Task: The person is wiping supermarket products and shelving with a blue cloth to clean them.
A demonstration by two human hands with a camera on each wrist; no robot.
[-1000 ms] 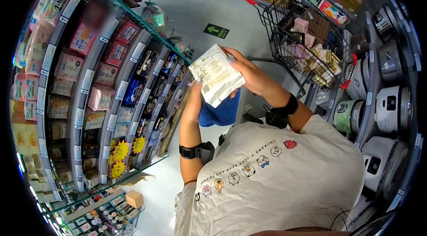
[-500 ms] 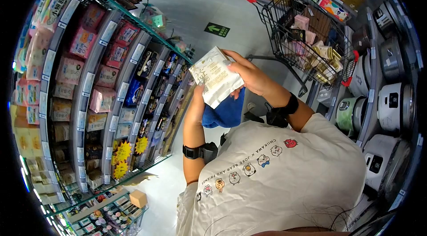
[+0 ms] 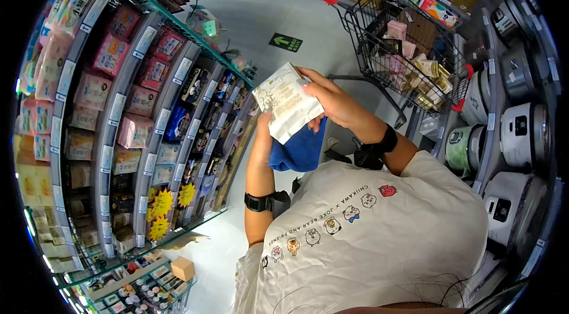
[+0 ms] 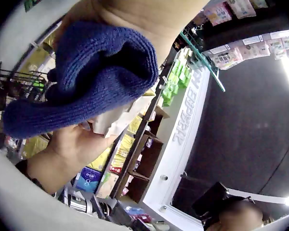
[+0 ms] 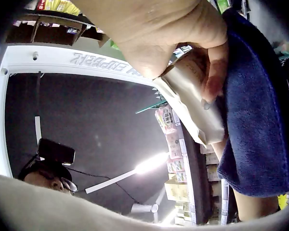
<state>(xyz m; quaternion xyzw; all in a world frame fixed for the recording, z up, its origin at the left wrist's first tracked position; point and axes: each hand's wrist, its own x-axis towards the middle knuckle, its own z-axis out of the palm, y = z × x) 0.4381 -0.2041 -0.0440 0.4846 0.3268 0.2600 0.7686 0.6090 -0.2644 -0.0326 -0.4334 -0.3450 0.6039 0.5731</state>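
A white packet with gold print is held out in front of the chest in both hands. My left hand grips its near left side, thumb on top. My right hand holds the right side, thumb across the printed face and fingers curled underneath. A dark blue cloth hangs below the packet between the hands. In the left wrist view the folded cloth lies against the left hand and hides its fingers. The right wrist view shows right-hand fingers bent against the packet, beside the cloth.
Shelves of pink, blue and black packs line the left side. A black shopping cart with goods in it stands ahead right. Rice cookers fill shelves at right. A green arrow sign lies on the floor.
The packet has tilted slightly, and more of the right-hand fingers show under its lower edge. The blue cloth has shifted a little. Both hands keep their hold.
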